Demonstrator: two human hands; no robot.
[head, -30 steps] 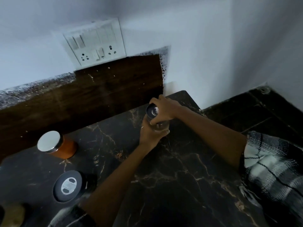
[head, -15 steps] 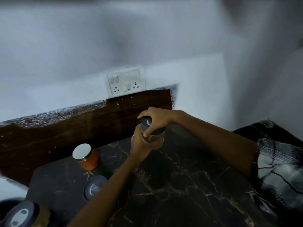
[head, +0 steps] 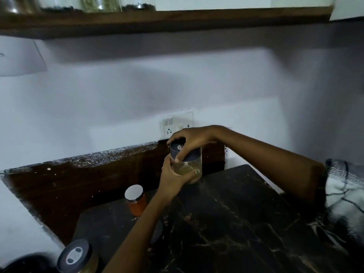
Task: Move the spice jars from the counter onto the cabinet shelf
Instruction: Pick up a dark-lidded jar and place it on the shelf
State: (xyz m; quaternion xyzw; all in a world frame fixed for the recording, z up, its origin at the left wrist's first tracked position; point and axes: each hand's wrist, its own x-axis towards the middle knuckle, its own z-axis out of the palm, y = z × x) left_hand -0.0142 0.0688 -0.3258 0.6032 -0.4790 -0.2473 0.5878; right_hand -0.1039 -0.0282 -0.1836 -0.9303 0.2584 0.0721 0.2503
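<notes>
Lifted higher off the black marbled stone counter (head: 236, 223) now, the clear round dark-lidded glass jar (head: 187, 164) sits mid-frame; left hand (head: 173, 180) wraps its body, right hand (head: 189, 138) clamps the lid, below the wooden shelf (head: 177, 18).

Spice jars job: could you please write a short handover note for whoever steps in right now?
Left hand: wrapped around the body of the clear jar, held above the counter.
Right hand: gripping that jar's dark lid from above.
On the counter: the orange jar with a silver lid, and a dark-lidded jar at lower left.
The shelf overhead already holds some jars.
Left to do: lift the held jar onto the shelf, then the other two.
</notes>
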